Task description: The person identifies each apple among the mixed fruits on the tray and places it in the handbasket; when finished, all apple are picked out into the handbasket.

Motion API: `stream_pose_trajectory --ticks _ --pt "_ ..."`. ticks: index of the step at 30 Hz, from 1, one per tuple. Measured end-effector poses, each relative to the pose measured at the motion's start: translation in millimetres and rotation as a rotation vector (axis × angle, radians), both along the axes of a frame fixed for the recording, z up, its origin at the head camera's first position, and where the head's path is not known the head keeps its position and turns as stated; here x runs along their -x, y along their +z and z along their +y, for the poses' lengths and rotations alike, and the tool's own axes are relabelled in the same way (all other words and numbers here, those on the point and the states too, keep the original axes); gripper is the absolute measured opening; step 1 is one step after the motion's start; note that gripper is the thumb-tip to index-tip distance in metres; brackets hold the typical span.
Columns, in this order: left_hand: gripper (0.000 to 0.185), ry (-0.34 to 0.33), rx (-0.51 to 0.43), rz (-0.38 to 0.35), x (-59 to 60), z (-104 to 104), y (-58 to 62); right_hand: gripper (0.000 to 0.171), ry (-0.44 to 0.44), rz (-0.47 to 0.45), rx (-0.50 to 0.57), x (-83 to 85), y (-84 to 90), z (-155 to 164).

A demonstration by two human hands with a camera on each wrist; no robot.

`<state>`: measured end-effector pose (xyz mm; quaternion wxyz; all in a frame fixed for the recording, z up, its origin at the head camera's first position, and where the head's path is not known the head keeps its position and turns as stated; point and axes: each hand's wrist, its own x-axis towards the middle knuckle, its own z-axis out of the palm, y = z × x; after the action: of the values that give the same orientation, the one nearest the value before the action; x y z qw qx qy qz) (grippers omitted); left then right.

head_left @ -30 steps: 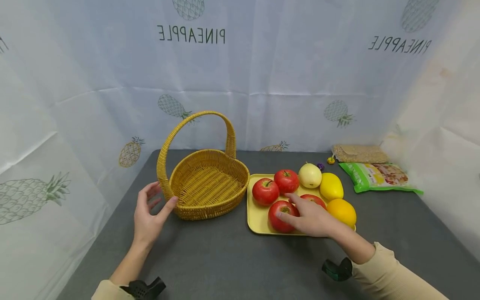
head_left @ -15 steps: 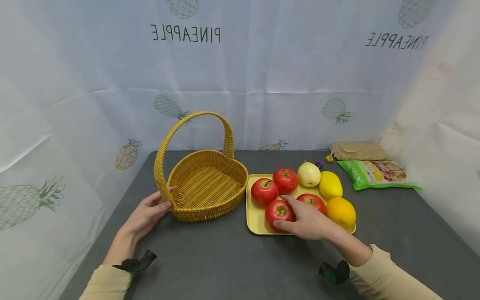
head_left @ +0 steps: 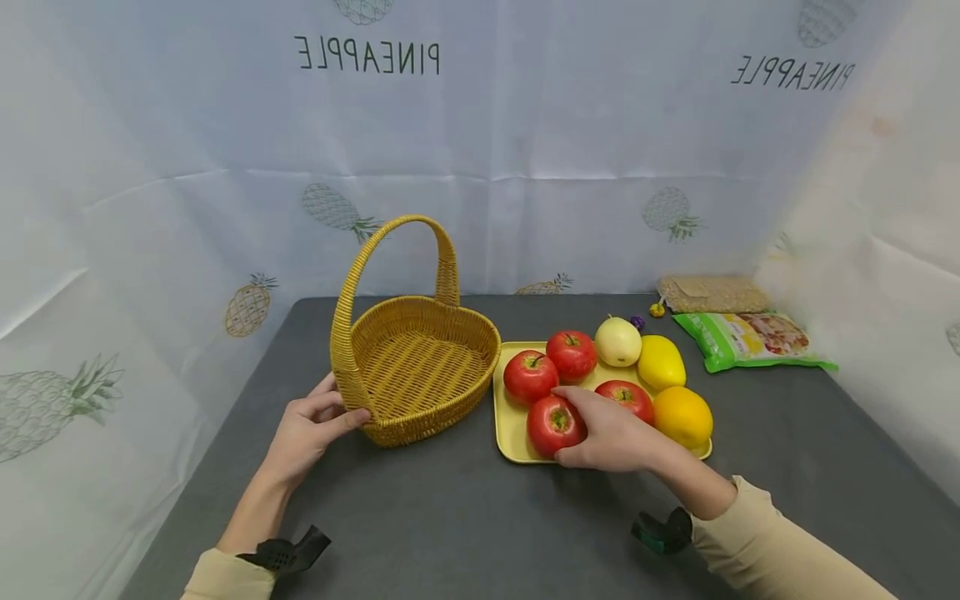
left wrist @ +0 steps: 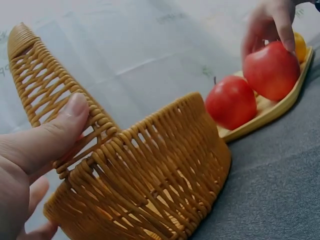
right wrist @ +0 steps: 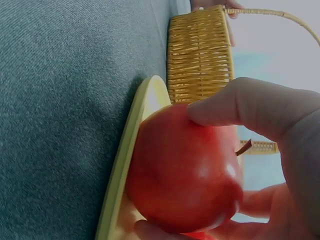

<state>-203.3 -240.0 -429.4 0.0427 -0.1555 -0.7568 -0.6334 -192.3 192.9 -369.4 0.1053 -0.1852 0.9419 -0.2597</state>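
A golden wicker basket [head_left: 420, 425] with a tall arched handle stands on the left half of the table. My left hand [head_left: 303, 433] grips the base of its handle on the left side; in the left wrist view the thumb [left wrist: 70, 117] presses on the handle's weave. My right hand [head_left: 611, 429] holds a red apple [head_left: 556, 426] at the front left of a yellow tray [head_left: 513, 446]. Thumb and fingers lie on opposite sides of this apple [right wrist: 185, 170] in the right wrist view. Two red apples lie behind it, and another red apple [head_left: 626, 398] lies right of the hand.
A pale green pear [head_left: 618, 342], a yellow lemon-shaped fruit [head_left: 661, 363] and an orange [head_left: 682, 417] lie on the tray's right side. Behind them are a green food bag [head_left: 750, 340] and a bag of grains [head_left: 712, 294]. A pineapple-print curtain [head_left: 480, 117] surrounds the table.
My left hand has come to the basket handle and taken hold; the basket has shifted and turned slightly. My right hand has closed round the front apple, which has tilted a little.
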Motion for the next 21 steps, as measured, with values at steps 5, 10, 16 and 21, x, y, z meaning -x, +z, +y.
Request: stream_pose_trajectory --ticks 5,10,16,21 --pt "0.034 -0.071 -0.052 -0.002 -1.9 0 1.3 0.080 -0.018 0.043 0.026 3.5 -6.3 -5" --pt "0.025 -0.020 0.023 -0.022 -2.8 2 4.0 0.079 -0.033 0.037 0.042 3.0 -5.0 -4" --pt "0.020 0.048 0.077 -0.008 -2.1 4 5.5 0.077 -0.029 -0.023 0.083 3.1 9.3 -5" --pt "0.021 0.058 0.053 0.016 -2.4 1 3.0 0.077 -0.018 -0.058 0.143 7.3 19.4 -12"
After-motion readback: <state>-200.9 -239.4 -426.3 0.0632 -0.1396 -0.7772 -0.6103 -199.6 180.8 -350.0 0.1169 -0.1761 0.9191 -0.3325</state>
